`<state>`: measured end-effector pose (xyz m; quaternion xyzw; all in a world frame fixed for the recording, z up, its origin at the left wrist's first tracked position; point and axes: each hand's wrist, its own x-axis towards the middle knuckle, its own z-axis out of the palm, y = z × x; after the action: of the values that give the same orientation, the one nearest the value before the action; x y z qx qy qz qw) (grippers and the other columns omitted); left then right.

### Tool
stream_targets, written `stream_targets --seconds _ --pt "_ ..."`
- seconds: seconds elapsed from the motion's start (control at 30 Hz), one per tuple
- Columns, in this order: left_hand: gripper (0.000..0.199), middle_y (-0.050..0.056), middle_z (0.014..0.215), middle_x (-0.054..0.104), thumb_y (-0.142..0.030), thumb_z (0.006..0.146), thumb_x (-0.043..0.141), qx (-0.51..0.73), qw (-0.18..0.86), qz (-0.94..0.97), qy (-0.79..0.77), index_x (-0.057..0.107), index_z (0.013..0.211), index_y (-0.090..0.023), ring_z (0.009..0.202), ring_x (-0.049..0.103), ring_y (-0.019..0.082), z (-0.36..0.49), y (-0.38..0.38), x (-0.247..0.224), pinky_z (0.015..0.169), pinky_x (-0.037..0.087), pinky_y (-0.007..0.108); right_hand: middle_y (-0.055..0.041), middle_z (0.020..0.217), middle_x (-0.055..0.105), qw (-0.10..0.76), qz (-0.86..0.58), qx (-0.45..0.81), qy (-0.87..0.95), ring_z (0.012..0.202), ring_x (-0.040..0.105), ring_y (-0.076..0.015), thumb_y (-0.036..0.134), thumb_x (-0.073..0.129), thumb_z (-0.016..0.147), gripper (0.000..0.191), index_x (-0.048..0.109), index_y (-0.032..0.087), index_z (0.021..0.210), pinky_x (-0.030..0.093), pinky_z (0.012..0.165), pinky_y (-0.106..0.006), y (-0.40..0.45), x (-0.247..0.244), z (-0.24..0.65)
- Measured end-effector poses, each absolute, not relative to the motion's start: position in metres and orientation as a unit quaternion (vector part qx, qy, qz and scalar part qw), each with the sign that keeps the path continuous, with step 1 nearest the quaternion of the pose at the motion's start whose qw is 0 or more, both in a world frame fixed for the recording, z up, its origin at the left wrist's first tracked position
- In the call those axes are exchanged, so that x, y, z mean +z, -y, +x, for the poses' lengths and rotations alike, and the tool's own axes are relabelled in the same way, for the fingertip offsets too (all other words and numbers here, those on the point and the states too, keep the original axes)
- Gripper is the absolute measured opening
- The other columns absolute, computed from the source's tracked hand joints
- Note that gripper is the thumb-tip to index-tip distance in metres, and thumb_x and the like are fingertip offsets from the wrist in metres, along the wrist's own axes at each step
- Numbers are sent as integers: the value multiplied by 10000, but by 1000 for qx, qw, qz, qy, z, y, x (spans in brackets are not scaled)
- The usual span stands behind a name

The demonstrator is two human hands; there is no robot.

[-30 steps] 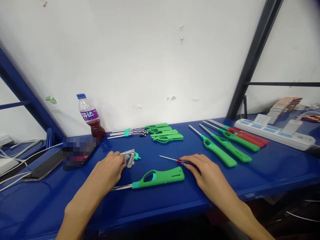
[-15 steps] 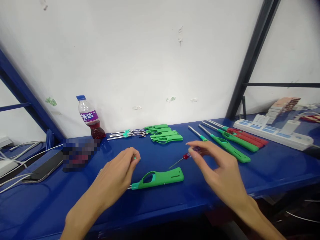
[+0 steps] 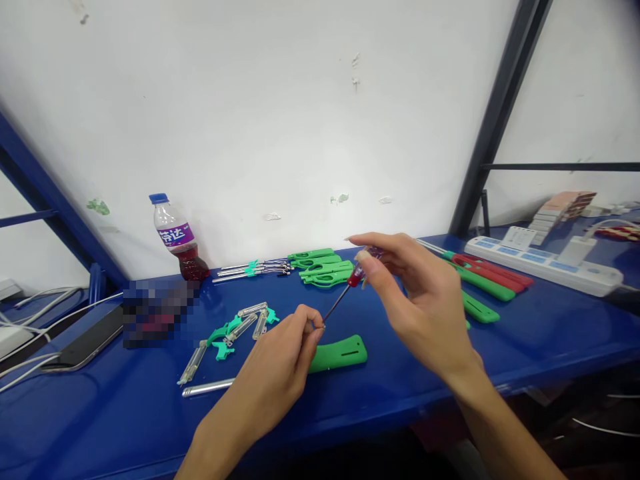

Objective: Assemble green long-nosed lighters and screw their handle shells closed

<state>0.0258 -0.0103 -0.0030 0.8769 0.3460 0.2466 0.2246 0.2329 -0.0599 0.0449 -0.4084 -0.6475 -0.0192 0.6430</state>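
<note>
My right hand (image 3: 423,303) grips a small screwdriver (image 3: 355,275) by its red and purple handle, the shaft slanting down to the left. At the tip, my left hand (image 3: 280,360) has thumb and forefinger pinched together; whatever is between them is too small to make out. Under and behind the left hand lies a green stick lighter (image 3: 343,353), its metal tube (image 3: 207,387) pointing left and its middle hidden. Clear fuel tanks (image 3: 193,362) and teal plastic parts (image 3: 223,350) lie loose left of that hand.
Metal rods with teal parts (image 3: 253,269) and several green handle shells (image 3: 327,270) lie along the wall. Green and red lighters (image 3: 495,270) sit at the right near a white power strip (image 3: 545,263). A drink bottle (image 3: 177,237) and a phone (image 3: 87,337) are at the left.
My left hand has moved right, bringing its pinched fingers to the screwdriver tip. My right hand has shifted left and up with the screwdriver. The loose parts at the left now show.
</note>
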Motion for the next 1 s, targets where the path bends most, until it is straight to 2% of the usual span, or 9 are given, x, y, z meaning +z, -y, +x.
stream_targets --seconds 0.8,1.0 --pt "170 -39 853 590 -331 1143 351 243 222 879 -346 475 1043 -274 739 546 195 26 10 -2 690 342 329 15 1029 721 629 -414 -6 658 876 692 -131 186 631 1051 255 754 284 1252 588 798 -297 58 43 233" --pt "171 -42 839 567 -338 1145 339 246 237 877 -338 462 1046 -272 725 533 192 27 9 -3 682 350 327 -11 1029 730 629 -413 -2 658 870 697 -166 214 620 1061 280 749 302 1293 612 825 -346 59 42 235"
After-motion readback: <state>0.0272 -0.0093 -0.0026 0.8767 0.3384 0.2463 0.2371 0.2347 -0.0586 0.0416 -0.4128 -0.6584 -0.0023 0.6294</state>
